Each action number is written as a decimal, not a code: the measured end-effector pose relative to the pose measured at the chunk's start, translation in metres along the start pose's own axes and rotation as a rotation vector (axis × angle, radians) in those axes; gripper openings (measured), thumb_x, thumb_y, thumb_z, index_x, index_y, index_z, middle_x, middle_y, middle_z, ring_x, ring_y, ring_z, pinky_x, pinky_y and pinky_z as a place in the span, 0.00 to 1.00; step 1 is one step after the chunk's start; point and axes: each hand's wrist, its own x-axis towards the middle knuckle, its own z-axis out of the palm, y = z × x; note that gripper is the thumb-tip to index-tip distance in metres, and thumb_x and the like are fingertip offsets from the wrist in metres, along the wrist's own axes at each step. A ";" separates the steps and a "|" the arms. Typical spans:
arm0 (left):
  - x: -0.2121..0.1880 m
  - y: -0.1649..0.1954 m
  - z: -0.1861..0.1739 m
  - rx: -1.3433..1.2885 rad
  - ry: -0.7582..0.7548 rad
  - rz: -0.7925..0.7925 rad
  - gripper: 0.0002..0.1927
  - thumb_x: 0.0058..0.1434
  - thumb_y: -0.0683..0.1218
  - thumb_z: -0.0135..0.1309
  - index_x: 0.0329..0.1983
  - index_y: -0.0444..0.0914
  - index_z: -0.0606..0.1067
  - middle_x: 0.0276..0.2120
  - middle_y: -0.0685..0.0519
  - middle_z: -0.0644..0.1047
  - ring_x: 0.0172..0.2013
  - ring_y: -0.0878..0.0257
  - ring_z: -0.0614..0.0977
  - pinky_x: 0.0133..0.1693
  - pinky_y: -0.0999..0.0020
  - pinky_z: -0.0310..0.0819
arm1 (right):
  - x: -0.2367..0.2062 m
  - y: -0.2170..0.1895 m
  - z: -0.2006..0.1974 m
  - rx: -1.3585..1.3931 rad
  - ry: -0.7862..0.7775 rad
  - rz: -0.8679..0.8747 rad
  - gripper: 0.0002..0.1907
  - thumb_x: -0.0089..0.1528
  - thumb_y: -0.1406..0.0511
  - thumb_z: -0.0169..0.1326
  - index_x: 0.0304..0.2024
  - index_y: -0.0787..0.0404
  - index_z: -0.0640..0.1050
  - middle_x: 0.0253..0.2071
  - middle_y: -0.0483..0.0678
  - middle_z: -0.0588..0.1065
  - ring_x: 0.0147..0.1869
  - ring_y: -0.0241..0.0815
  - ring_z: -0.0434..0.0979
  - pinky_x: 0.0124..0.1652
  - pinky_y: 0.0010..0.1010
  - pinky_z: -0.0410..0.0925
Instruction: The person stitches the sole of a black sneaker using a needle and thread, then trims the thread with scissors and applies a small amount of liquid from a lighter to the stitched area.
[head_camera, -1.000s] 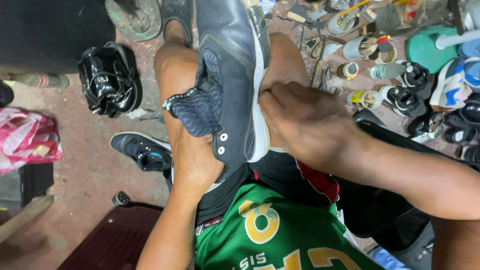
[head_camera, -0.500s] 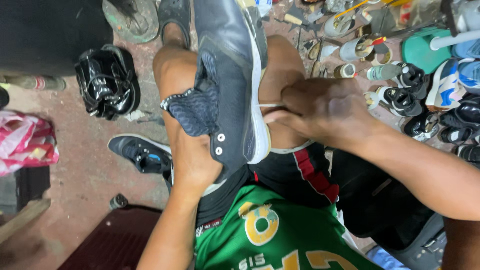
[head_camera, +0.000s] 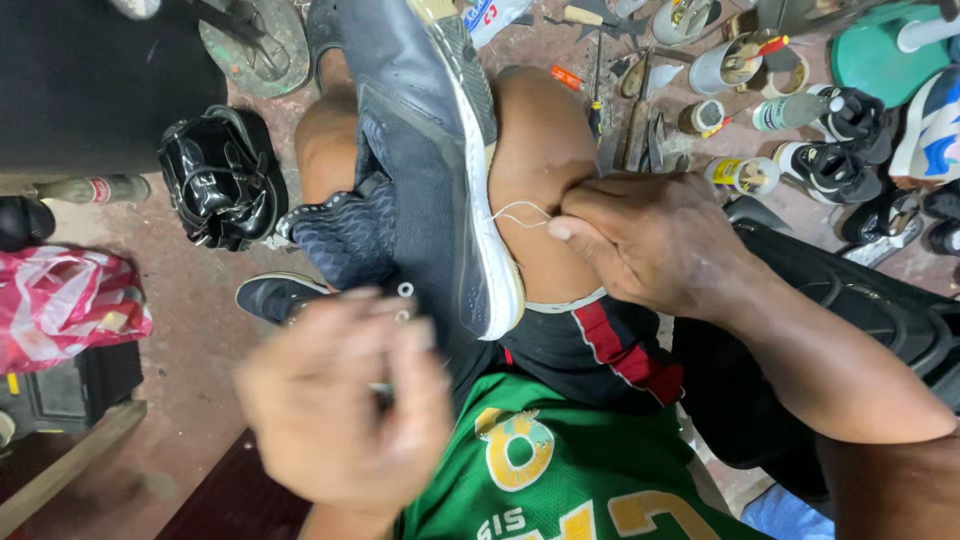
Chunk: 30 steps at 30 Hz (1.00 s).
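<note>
A dark blue sneaker (head_camera: 430, 170) with a white sole edge lies sole-right across my bare knees (head_camera: 540, 150). My right hand (head_camera: 650, 240) rests on the right knee beside the sole. Its thumb and fingers pinch a thin white thread (head_camera: 520, 212) that loops out from the sole edge. My left hand (head_camera: 345, 400) is lifted close to the camera below the shoe's heel. It is badly blurred, its fingers are curled, and I cannot tell whether it holds anything. A green jersey (head_camera: 540, 470) and black shorts with a red stripe (head_camera: 590, 345) fill the bottom.
On the floor lie a second dark sneaker (head_camera: 280, 295), a shiny black bag (head_camera: 225, 185) and a pink-and-white plastic bag (head_camera: 70, 305). Hand tools (head_camera: 640, 120), small bottles and tins (head_camera: 745, 172), little black shoes (head_camera: 840, 165) and a green lid (head_camera: 880, 55) crowd the upper right.
My left hand has come out of the shoe and risen toward the camera. My right hand has drawn away from the sole, pulling the white thread out to the right.
</note>
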 end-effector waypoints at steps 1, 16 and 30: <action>0.006 0.009 -0.002 0.110 -0.038 0.117 0.14 0.65 0.39 0.64 0.51 0.39 0.75 0.50 0.52 0.75 0.40 0.56 0.78 0.40 0.66 0.75 | 0.000 -0.001 0.000 0.011 -0.014 0.016 0.12 0.66 0.59 0.54 0.35 0.61 0.78 0.31 0.53 0.77 0.35 0.57 0.78 0.34 0.46 0.68; 0.031 0.008 0.032 0.090 -0.422 0.062 0.05 0.69 0.41 0.57 0.46 0.37 0.75 0.39 0.49 0.77 0.36 0.51 0.75 0.36 0.56 0.69 | 0.010 -0.003 0.004 0.357 -0.032 -0.170 0.07 0.66 0.62 0.54 0.38 0.57 0.79 0.34 0.48 0.78 0.36 0.50 0.80 0.36 0.40 0.71; 0.016 -0.012 0.031 -0.117 -0.203 0.158 0.12 0.65 0.35 0.61 0.51 0.37 0.77 0.41 0.51 0.80 0.40 0.54 0.79 0.41 0.65 0.73 | 0.003 -0.039 -0.005 -0.198 -0.125 0.242 0.08 0.63 0.69 0.52 0.45 0.63 0.73 0.43 0.54 0.76 0.34 0.55 0.80 0.30 0.47 0.71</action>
